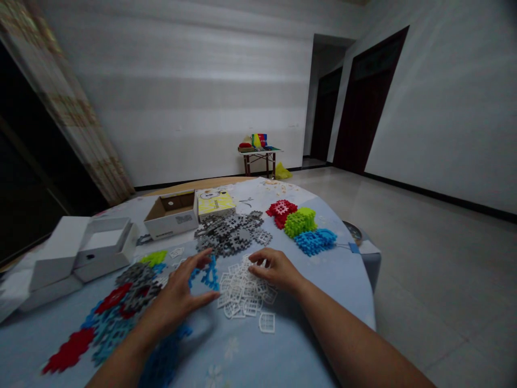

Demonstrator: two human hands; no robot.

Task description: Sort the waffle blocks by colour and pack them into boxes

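A pile of small white lattice window pieces (244, 293) lies in front of me on the light blue tablecloth. Over its right edge, my right hand (278, 269) curves its fingers, thumb and forefinger apart, with nothing visible between them. My left hand (181, 293) hovers left of the pile, thumb and fingers spread wide. Blue interlocking pieces (210, 274) show in the gap of that hand, apparently behind it. One white window piece (267, 323) lies apart near the pile's front. Beneath my left forearm, more blue pieces (161, 358) are partly hidden.
Behind the white pile is a heap of grey pieces (230, 234). Red (281, 210), green (301, 222) and blue stacks (315, 241) stand at right. An open box (172, 215), a yellow lid (216, 201) and white boxes (103, 248) are left. Mixed connected pieces (113, 323) lie front left.
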